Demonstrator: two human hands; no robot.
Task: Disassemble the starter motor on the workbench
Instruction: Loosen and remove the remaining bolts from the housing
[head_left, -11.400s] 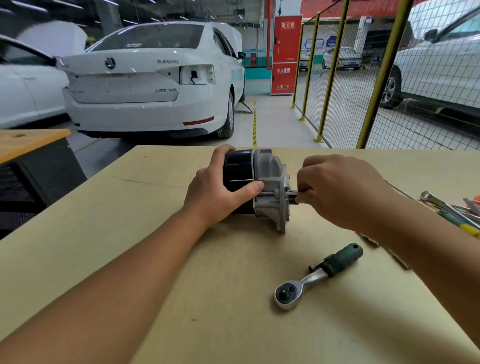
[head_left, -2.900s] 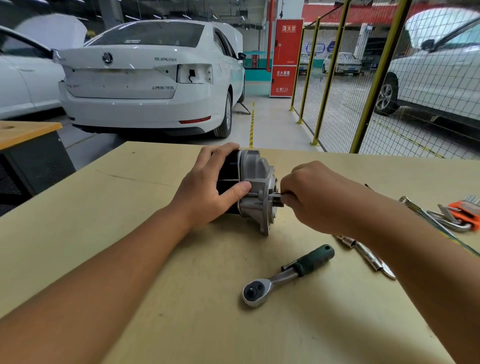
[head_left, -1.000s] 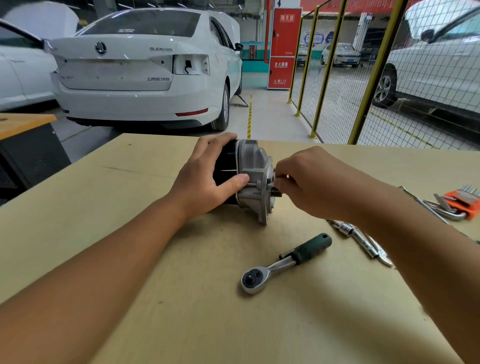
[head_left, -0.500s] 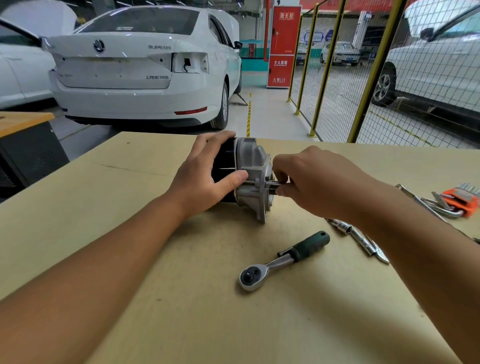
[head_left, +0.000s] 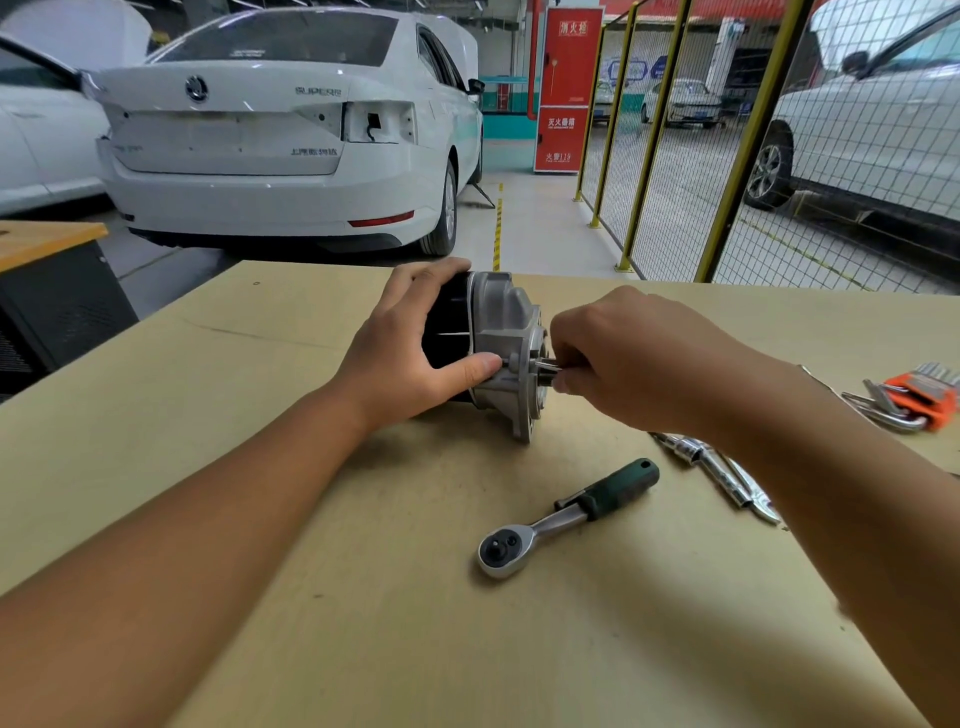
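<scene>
Black body of the starter motor mostly hidden behind the left hand. Slim metal piece at the motor's end face pinched in the right hand, too small to identify; fingertips curled out of sight. Chrome sockets and extension partly covered by the right forearm. Hex key set cut off by the right edge. Grey car blurred behind mesh.
</scene>
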